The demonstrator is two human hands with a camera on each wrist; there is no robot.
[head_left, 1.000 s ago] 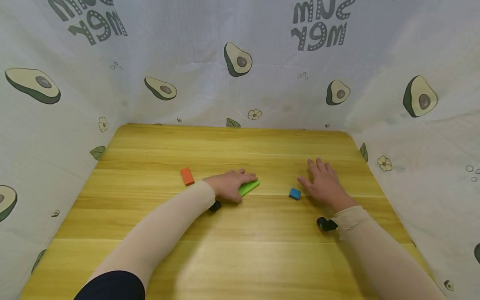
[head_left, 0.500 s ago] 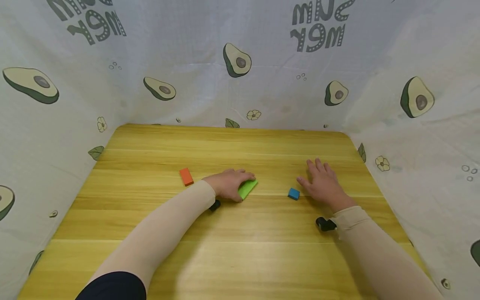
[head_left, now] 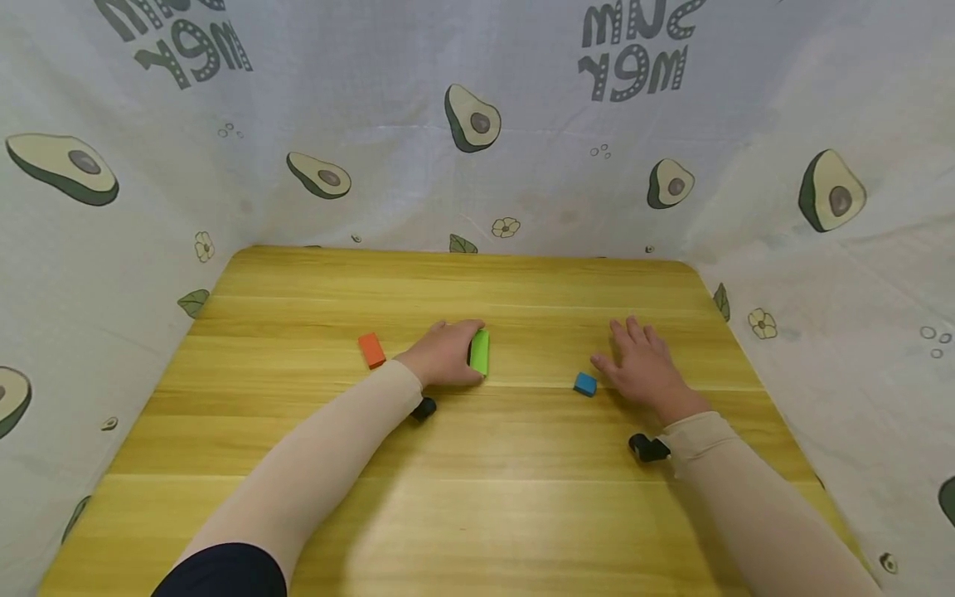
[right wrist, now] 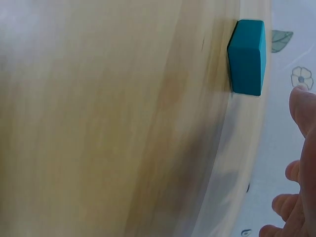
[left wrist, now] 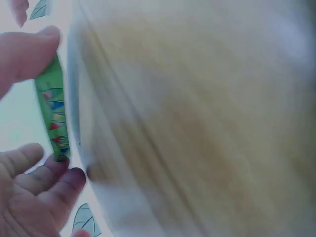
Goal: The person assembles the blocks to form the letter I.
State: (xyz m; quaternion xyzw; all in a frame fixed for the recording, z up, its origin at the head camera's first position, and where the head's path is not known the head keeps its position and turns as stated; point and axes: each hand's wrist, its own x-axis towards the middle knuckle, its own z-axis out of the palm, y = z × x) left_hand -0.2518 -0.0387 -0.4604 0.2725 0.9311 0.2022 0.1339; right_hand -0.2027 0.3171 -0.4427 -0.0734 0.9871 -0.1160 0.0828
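My left hand (head_left: pixel 445 355) pinches a flat green piece (head_left: pixel 480 354) by its two ends, thumb on one and fingers on the other. In the left wrist view the green piece (left wrist: pixel 53 106) shows small red, blue and yellow markings along one face. My right hand (head_left: pixel 646 371) has its fingers spread over the right side of the table, just right of a small blue block (head_left: pixel 585 384). That block (right wrist: pixel 247 59) looks teal in the right wrist view, apart from the fingers (right wrist: pixel 302 106). An orange-red rectangular block (head_left: pixel 371 351) lies left of my left hand, near the wrist.
The wood-grain table (head_left: pixel 477 497) has rounded far corners. A pale curtain (head_left: pixel 388 99) printed with avocados, leaves and flowers surrounds its back and sides. Black wrist cameras sit under both wrists, the right camera (head_left: pixel 647 447) showing more fully.
My left hand has shifted slightly left and toward the far edge, turning the green piece from a slant to nearly straight away from me. The right hand and the other blocks stay put.
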